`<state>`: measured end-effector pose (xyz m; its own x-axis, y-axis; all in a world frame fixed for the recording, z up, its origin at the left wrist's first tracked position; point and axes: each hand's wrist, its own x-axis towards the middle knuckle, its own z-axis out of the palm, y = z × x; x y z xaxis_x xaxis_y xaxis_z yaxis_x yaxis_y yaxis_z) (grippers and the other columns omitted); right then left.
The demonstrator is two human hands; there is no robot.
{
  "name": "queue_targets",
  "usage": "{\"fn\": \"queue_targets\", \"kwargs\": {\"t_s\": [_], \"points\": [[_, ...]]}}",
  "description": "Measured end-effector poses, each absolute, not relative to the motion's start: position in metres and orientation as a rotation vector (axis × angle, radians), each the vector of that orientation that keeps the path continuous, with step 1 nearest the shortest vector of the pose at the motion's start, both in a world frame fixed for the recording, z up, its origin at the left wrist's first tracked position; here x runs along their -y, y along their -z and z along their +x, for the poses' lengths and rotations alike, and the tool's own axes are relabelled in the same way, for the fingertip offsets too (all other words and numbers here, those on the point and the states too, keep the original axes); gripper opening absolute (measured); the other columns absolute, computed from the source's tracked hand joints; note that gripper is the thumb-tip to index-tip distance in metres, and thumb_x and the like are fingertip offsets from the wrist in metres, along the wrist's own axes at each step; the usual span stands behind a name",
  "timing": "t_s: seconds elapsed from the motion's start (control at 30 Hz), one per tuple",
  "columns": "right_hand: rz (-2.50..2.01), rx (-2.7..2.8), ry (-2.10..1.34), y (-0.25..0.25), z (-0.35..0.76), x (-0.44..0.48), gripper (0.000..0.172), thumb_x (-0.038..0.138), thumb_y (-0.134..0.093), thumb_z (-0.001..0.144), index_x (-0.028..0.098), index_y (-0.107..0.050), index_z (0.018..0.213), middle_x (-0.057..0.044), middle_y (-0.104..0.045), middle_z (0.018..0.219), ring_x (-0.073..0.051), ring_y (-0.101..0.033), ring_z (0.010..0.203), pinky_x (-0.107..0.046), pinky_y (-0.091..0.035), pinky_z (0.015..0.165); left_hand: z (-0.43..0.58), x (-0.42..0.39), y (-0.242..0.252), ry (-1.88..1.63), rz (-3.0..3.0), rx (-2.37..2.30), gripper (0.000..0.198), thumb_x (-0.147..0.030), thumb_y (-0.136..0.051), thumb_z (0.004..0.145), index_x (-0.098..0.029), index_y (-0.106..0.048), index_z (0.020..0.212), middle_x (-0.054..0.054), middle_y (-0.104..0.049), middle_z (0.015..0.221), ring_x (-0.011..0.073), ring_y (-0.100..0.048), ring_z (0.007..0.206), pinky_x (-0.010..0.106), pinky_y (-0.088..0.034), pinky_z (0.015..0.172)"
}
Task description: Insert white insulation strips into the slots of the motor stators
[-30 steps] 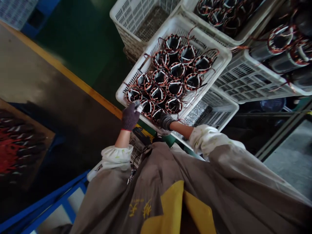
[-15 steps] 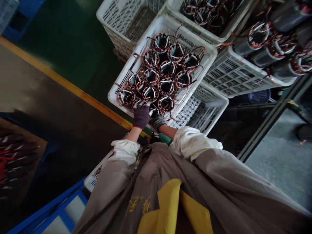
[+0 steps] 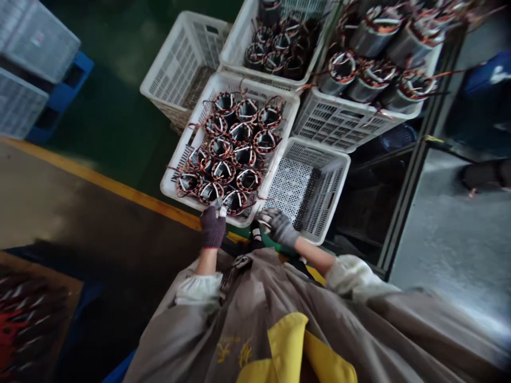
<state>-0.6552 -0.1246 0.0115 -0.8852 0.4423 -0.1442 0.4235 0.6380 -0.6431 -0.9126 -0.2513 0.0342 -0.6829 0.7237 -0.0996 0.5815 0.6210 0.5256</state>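
Observation:
Upright motor stators (image 3: 244, 156) with copper windings and white ties fill a white plastic crate (image 3: 294, 103) in front of me. My left hand (image 3: 213, 226), in a purple glove with pale fingertips, is at the crate's near rim, its fingers stretched toward the front row of stators. Just beyond those fingertips stands one near stator (image 3: 234, 201). My right hand (image 3: 278, 226), in a grey glove, is off the stators beside the crate's near right corner. Its fingers are loosely bent and apart, with nothing visible in them.
A lower white crate (image 3: 339, 186) sits to the right, its perforated bottom showing. Behind stand another stator crate (image 3: 227, 53) and an upright-sided crate (image 3: 159, 80). A heaped stator crate (image 3: 331, 122) is at right, beside a metal-edged table (image 3: 431, 213). A yellow line (image 3: 120, 186) crosses the floor.
My right hand has come away from the front stators and moved right, outside the crate. My left hand has drawn back to the near rim. The front stator between them is now uncovered. The view has shifted.

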Motion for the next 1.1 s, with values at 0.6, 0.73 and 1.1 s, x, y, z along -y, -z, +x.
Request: {"fn": "queue_targets", "kwargs": {"t_s": [0.6,0.73,1.1], "points": [[-1.487,2.343,-0.908,0.017,-0.181,0.225,0.044,0.025,-0.073,0.104,0.025,-0.083,0.147,-0.016,-0.081,0.146,-0.032,-0.074,0.135,-0.048,-0.057,0.120,-0.424,0.202,-0.062,-0.012,1.886,-1.703,0.048,-0.033,-0.064,0.105,-0.017,-0.077,0.149,0.018,-0.080,0.152,0.0352,-0.073,0.145,0.051,-0.054,0.129],[-1.562,2.279,-0.791,0.044,-0.107,0.195,0.051,0.029,-0.073,0.104,0.018,-0.078,0.154,-0.021,-0.072,0.162,-0.037,-0.064,0.153,-0.059,-0.048,0.133,-0.359,0.180,-0.079,-0.058,1.920,-1.607,0.053,-0.033,-0.060,0.108,-0.021,-0.073,0.158,0.013,-0.076,0.160,0.0306,-0.069,0.152,0.047,-0.050,0.135],[-2.027,2.012,-0.763,0.017,0.085,0.030,0.045,0.026,-0.065,0.109,0.021,-0.083,0.149,-0.018,-0.068,0.169,-0.034,-0.061,0.160,-0.054,-0.040,0.140,-0.249,0.111,-0.069,-0.024,1.856,-1.694,0.056,-0.034,-0.054,0.112,-0.013,-0.070,0.162,0.017,-0.073,0.162,0.0310,-0.068,0.152,0.043,-0.046,0.135]]}}
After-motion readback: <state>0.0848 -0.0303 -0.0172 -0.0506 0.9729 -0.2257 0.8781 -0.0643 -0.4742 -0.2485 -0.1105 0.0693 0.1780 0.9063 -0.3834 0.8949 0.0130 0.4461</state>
